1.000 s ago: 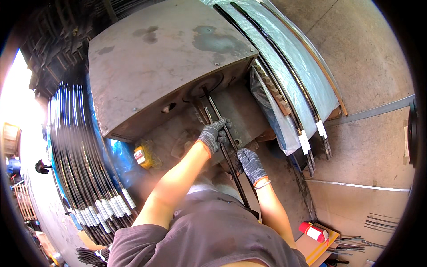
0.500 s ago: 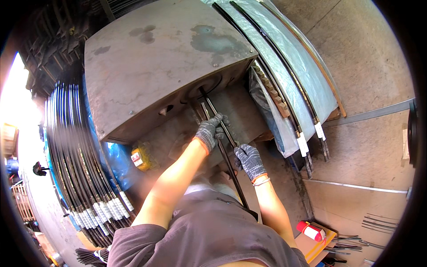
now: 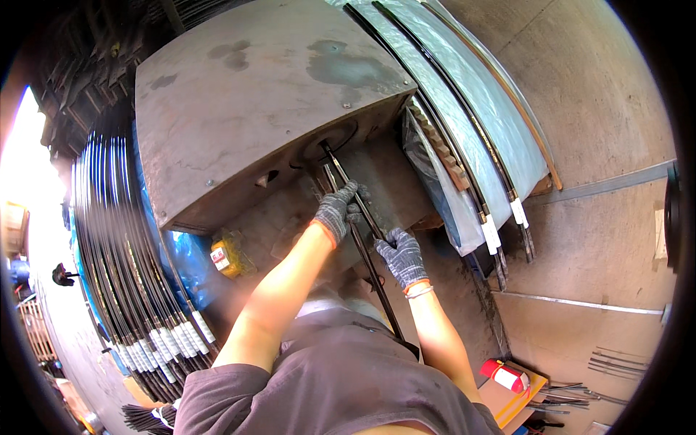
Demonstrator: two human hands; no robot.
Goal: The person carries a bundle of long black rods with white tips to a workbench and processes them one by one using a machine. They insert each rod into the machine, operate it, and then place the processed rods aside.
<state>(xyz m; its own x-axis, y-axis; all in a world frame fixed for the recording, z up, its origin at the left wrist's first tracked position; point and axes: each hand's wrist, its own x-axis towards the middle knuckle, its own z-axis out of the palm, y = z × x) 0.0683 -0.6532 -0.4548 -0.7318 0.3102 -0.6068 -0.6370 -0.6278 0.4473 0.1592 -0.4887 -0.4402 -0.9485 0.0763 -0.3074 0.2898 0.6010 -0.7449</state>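
My left hand [image 3: 336, 212], in a grey knit glove with an orange cuff, is closed around a slim dark rod [image 3: 368, 214]. The rod's far end reaches the round opening in the front of a grey metal housing [image 3: 268, 94]; its tip is hidden there. Farther down the same rod, my right hand [image 3: 403, 257], gloved alike, closes on its near end. A longer dark rod [image 3: 373, 281] passes under my left hand and slants back toward my waist. Its far part shows beside the first rod, below the opening.
On the left stands a row of glossy black rods [image 3: 119, 261] with white-wrapped ends. More black rods [image 3: 464, 109] lie on plastic sheeting [image 3: 500, 138] at right. A yellow bagged object [image 3: 230, 257] sits below the housing. A red-and-white cylinder [image 3: 505, 376] rests on a board, lower right.
Both hands have shifted slightly left, the right one also slightly up, still gripping the rod. The view has shifted a little too.
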